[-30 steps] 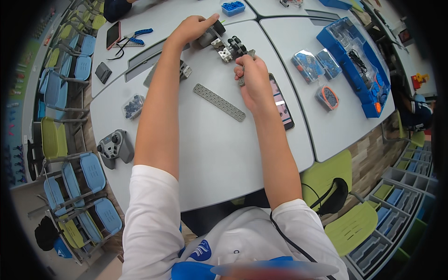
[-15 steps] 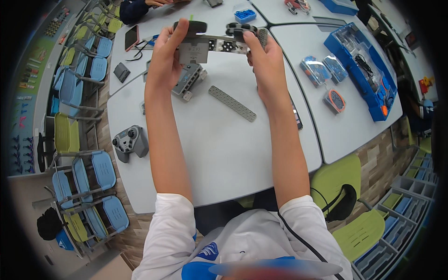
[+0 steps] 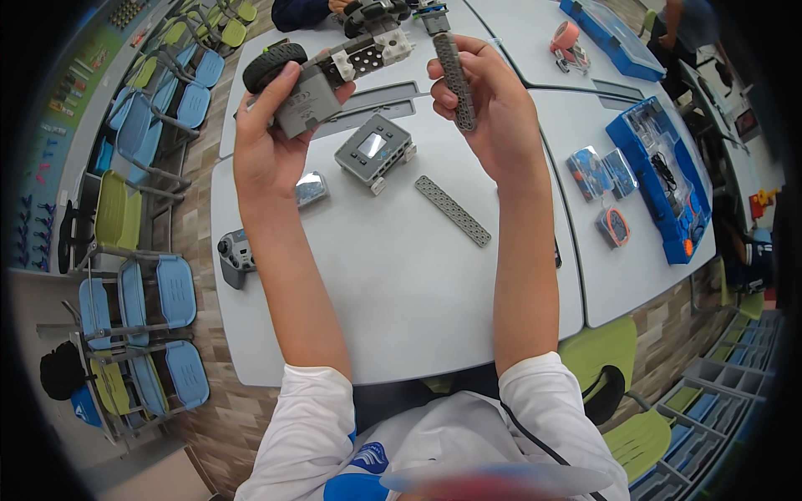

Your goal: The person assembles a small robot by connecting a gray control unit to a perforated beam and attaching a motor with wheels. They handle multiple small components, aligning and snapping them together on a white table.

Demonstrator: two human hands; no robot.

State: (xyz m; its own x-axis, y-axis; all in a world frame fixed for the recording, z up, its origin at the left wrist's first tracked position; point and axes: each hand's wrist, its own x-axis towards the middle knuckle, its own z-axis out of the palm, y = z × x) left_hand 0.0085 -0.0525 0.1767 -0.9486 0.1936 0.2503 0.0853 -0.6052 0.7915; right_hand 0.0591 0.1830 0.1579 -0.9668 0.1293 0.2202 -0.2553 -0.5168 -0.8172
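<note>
My left hand grips a wheeled robot chassis by its grey motor block; a black tyre sits beside my thumb, and more black wheels show at the chassis's far end. In my right hand a grey perforated beam stands nearly upright between thumb and fingers, apart from the chassis. On the table between my forearms rests a grey controller brick with a small screen. A second perforated beam lies slantwise to its right.
A game controller and a small clear box lie by my left forearm. On the right table are small clear boxes, an orange-rimmed box and an open blue case. Another person's hand shows at the far edge.
The chassis has turned and tilted, its right end rising away from me. My right hand has come off the chassis and now holds a beam upright by itself.
</note>
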